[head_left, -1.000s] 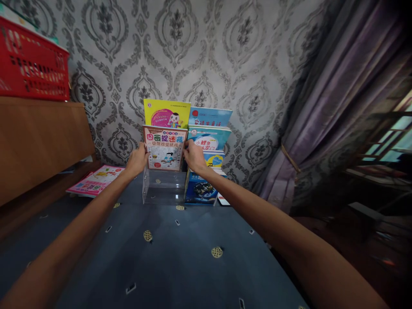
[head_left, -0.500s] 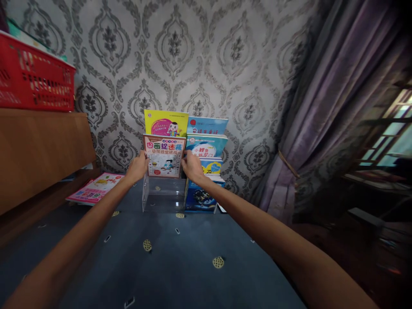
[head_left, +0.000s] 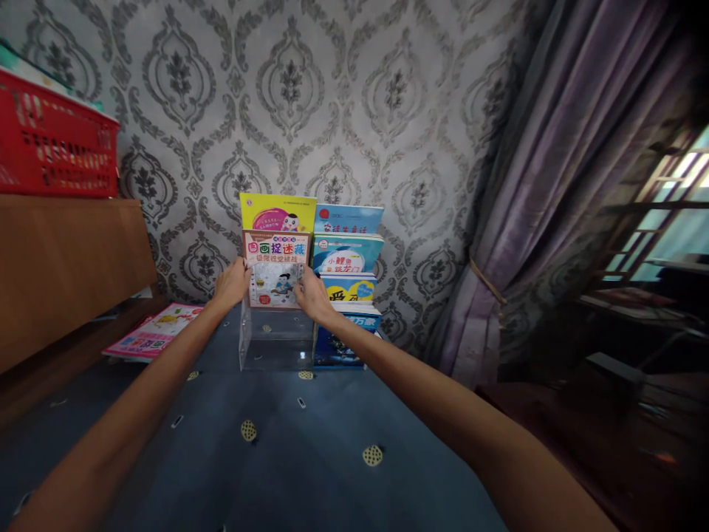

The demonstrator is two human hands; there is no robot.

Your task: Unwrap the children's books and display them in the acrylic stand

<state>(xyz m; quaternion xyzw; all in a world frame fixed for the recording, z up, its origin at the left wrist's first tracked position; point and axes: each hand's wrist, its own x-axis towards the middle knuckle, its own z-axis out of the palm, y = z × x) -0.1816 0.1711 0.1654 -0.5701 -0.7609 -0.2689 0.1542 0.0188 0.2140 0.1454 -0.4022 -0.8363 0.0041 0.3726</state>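
A picture book (head_left: 266,284) with a brown border and colourful Chinese lettering stands upright in the left column of a clear acrylic book rack (head_left: 277,360). My left hand (head_left: 233,285) is closed at its left edge. At the right edge, the fingers of my right hand (head_left: 313,295) grip it and partly cover the cover's side. Behind it rises a yellow book (head_left: 277,210). The rack's right column holds a light blue book (head_left: 348,217), a teal book (head_left: 354,253), a yellow and blue book (head_left: 351,288) and a dark blue book (head_left: 335,351).
Pink books (head_left: 155,332) lie stacked on the blue patterned cloth (head_left: 299,458) at left. A wooden cabinet (head_left: 66,258) bears a red basket (head_left: 60,140). Patterned wallpaper (head_left: 360,96) stands behind the rack, and a tied purple curtain (head_left: 532,192) hangs at right.
My right hand has moved slightly left and now overlaps the front of the picture book more. The whole view has shifted a little; the book stays in nearly the same place in the rack.
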